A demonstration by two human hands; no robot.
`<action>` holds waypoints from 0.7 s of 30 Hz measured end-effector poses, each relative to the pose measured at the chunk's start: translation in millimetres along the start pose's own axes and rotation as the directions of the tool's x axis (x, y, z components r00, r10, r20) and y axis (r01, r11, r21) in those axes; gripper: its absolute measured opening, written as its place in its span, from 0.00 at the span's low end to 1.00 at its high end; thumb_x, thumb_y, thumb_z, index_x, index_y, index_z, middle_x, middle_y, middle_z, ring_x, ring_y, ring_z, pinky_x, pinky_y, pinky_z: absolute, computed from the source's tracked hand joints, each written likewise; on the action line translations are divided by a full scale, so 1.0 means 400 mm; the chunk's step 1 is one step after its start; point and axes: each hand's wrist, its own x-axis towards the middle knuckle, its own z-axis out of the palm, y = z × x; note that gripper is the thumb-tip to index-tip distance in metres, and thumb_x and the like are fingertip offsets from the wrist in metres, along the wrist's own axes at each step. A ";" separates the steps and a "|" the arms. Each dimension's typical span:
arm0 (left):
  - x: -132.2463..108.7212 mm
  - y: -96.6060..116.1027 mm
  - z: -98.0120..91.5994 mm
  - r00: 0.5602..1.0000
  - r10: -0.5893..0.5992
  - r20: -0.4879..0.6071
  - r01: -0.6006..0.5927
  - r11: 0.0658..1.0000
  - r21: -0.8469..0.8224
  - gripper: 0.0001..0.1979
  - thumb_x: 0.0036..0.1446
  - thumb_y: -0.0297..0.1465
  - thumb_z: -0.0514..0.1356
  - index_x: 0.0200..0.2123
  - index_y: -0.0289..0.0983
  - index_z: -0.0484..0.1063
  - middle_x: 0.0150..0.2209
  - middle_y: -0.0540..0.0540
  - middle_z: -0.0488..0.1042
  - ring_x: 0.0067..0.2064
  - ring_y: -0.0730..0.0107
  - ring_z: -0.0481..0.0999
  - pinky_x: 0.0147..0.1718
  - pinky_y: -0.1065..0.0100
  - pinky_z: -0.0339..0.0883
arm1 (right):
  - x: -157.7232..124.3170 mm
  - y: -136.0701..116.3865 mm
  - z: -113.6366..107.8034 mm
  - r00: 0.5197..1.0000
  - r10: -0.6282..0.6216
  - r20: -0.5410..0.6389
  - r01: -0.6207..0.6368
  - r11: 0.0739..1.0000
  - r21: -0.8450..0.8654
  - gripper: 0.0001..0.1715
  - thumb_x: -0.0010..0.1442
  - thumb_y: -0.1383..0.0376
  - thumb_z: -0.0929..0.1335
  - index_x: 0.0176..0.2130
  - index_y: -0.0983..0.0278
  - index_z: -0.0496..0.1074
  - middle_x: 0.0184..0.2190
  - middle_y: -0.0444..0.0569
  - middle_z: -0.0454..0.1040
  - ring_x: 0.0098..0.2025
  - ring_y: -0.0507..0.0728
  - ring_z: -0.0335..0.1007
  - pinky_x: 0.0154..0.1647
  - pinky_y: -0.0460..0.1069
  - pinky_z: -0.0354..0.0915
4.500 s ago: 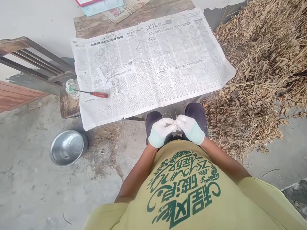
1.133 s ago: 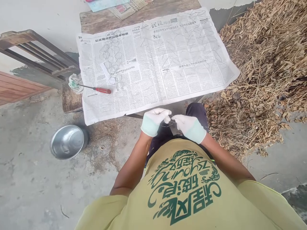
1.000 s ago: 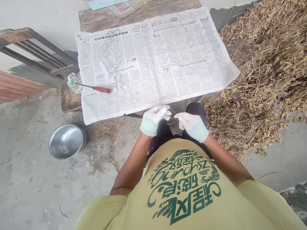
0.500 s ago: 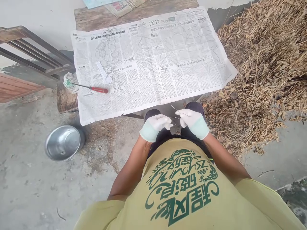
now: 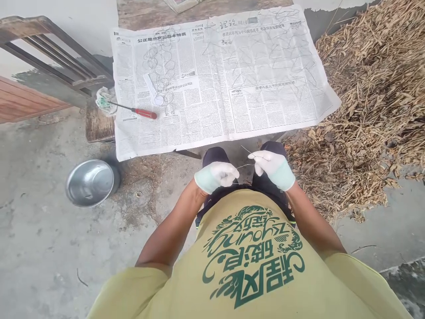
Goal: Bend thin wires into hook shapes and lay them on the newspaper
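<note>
A thin wire [image 5: 245, 165] spans the small gap between my two gloved hands, above my knees. My left hand [image 5: 222, 174] pinches one part of it, and a short end shows below the fingers. Closed on the other part, my right hand [image 5: 267, 165] has a straight end sticking out up and to the left past its fingertips. Beyond the hands, a newspaper [image 5: 199, 128] covers the table. Looped wire pieces [image 5: 165, 66] lie on its left half, and bent, angular wire pieces [image 5: 259, 62] spread over its right half.
A red-handled screwdriver [image 5: 144, 113] lies at the newspaper's left side, its tip by a crumpled white-and-green wad [image 5: 105, 102]. A metal basin [image 5: 90, 183] stands on the concrete floor at left. A wooden chair [image 5: 49, 48] is behind it. Dry stalks [image 5: 372, 97] are heaped at right.
The view has shifted, so the table sits higher in it. My hands have drawn slightly apart, with more wire showing between them. Both still grip the wire.
</note>
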 end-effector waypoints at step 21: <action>0.017 0.007 -0.034 0.908 -0.273 0.317 0.275 0.961 0.039 0.11 0.44 0.34 0.70 0.20 0.32 0.79 0.13 0.49 0.62 0.17 0.76 0.60 0.17 0.71 0.51 | 0.008 -0.003 -0.019 0.997 -0.027 0.077 0.034 0.995 -0.093 0.23 0.68 0.51 0.67 0.46 0.65 0.82 0.22 0.44 0.75 0.26 0.54 0.70 0.33 0.50 0.72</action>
